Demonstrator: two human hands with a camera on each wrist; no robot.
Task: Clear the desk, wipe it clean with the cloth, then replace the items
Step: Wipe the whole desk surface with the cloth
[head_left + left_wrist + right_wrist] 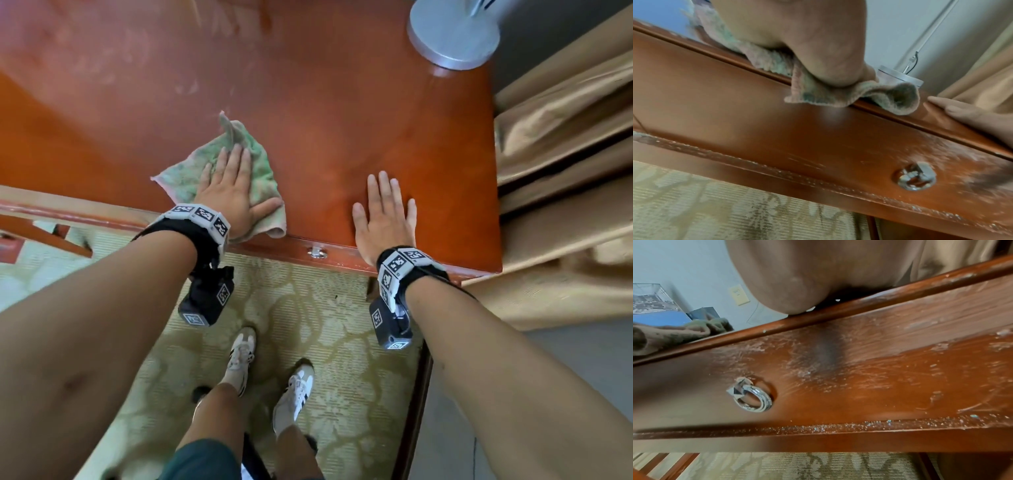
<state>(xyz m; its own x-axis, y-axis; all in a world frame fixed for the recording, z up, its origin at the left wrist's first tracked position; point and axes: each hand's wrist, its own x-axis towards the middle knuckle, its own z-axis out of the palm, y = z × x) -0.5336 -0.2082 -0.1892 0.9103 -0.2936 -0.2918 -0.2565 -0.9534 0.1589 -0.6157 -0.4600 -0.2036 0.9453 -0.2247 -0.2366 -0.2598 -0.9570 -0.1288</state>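
A green and pink cloth (pixel 191 168) lies on the red-brown desk (pixel 342 137) near its front edge. My left hand (pixel 229 192) presses flat on the cloth with straight fingers. In the left wrist view the cloth (pixel 890 99) bunches under my palm (pixel 797 40) and hangs slightly over the desk's edge. My right hand (pixel 385 214) rests flat on the bare desk top to the right, fingers spread, holding nothing. The right wrist view shows only the heel of that hand (pixel 797 280) on the desk's edge, and the cloth (pixel 674 334) at the left.
A round silver lamp base (pixel 452 32) stands at the desk's far right corner. The drawer front below carries a metal ring pull (pixel 752 395). Beige curtains (pixel 565 154) hang to the right. A wooden chair (pixel 41 226) stands at the left, over patterned carpet (pixel 308 325).
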